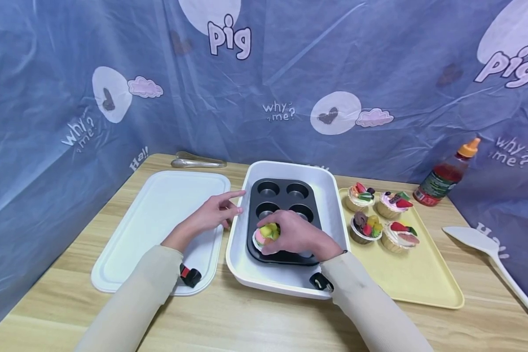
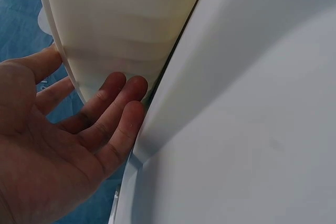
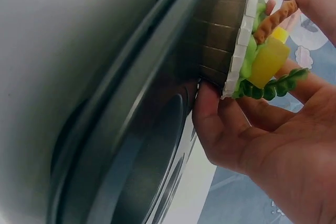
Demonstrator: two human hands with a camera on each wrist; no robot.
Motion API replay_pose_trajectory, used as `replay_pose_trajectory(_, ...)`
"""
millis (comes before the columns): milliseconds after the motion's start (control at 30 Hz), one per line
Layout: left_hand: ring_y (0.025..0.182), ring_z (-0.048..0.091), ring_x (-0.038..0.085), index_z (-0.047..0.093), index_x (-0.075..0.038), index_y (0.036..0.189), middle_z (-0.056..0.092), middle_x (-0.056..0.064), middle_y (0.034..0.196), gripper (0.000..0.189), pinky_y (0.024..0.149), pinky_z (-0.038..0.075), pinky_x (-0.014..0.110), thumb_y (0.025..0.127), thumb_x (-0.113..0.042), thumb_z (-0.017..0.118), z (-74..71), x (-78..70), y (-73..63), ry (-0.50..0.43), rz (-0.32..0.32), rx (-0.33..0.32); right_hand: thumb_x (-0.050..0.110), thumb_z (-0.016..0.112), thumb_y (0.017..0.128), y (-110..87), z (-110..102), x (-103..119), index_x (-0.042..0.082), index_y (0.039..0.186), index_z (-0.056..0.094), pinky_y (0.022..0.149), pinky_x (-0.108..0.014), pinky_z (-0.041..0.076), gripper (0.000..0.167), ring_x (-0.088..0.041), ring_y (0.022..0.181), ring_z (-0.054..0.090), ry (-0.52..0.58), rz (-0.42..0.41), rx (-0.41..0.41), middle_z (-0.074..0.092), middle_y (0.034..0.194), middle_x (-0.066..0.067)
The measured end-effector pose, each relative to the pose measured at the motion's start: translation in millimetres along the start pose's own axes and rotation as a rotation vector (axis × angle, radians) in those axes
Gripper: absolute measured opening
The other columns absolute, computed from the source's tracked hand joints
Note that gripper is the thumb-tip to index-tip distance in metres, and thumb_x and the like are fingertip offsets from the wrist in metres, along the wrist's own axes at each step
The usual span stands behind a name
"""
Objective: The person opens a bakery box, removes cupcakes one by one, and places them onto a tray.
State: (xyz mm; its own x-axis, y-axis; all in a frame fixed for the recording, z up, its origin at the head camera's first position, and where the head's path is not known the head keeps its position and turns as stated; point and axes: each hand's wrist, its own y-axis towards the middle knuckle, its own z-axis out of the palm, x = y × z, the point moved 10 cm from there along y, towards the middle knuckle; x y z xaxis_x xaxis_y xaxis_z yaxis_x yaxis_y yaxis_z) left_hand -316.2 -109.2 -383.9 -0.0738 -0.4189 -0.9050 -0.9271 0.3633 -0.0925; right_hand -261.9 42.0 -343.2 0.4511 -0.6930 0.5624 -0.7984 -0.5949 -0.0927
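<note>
My right hand (image 1: 290, 232) reaches over the black muffin pan (image 1: 283, 185) and holds a cupcake (image 3: 262, 61) at the pan's near left cup. Green and yellow pieces top this cupcake; pink icing shows in the head view. In the right wrist view the fingers curl against the pleated wrapper, whose lower part is hidden by the pan's edge. The pan lies inside a deep white bin (image 1: 341, 215). My left hand (image 1: 209, 214) touches the bin's left side, one finger at the rim, the others loosely bent against the outer wall (image 2: 115, 30).
A white tray (image 1: 158, 220) lies left of the bin. To the right, a yellow tray (image 1: 418, 274) bears several cupcakes (image 1: 400, 237). Tongs (image 1: 198, 162) lie at the back, a sauce bottle (image 1: 444, 176) stands at the back right, and a white spoon (image 1: 475, 239) rests at the right edge.
</note>
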Motion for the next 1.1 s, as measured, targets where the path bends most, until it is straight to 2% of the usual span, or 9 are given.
replay_pose_trajectory(433, 0.075, 0.063, 0.018, 0.045, -0.020, 0.153, 0.066, 0.015, 0.104, 0.055, 0.067, 0.059, 0.033, 0.101, -0.023, 0.063, 0.1, 0.3, -0.3, 0.007, -0.015, -0.003, 0.026, 0.091, 0.072, -0.5, 0.0, -2.7, 0.015, 0.121, 0.073, 0.070, -0.026, 0.049, 0.053, -0.012, 0.080, 0.056, -0.008, 0.027, 0.008, 0.067, 0.108, 0.001)
replay_pose_trajectory(633, 0.078, 0.064, 0.021, 0.045, -0.021, 0.153, 0.066, 0.015, 0.105, 0.055, 0.068, 0.059, 0.034, 0.102, -0.024, 0.062, 0.5, 0.9, -0.4, 0.013, -0.017, -0.001, 0.025, 0.092, 0.071, -0.6, 1.2, -2.5, 0.015, 0.120, 0.073, 0.068, -0.027, 0.049, 0.054, -0.012, 0.078, 0.057, -0.015, 0.028, 0.012, 0.066, 0.100, 0.002)
replay_pose_trajectory(1100, 0.080, 0.064, 0.024, 0.045, -0.022, 0.153, 0.066, 0.014, 0.104, 0.055, 0.068, 0.059, 0.034, 0.101, -0.025, 0.063, 0.3, 1.7, -0.6, 0.014, -0.021, -0.003, 0.023, 0.094, 0.069, -0.8, 2.2, -1.5, 0.015, 0.120, 0.073, 0.074, -0.028, 0.051, 0.056, -0.012, 0.083, 0.057, -0.041, 0.019, 0.012, 0.067, 0.110, 0.001)
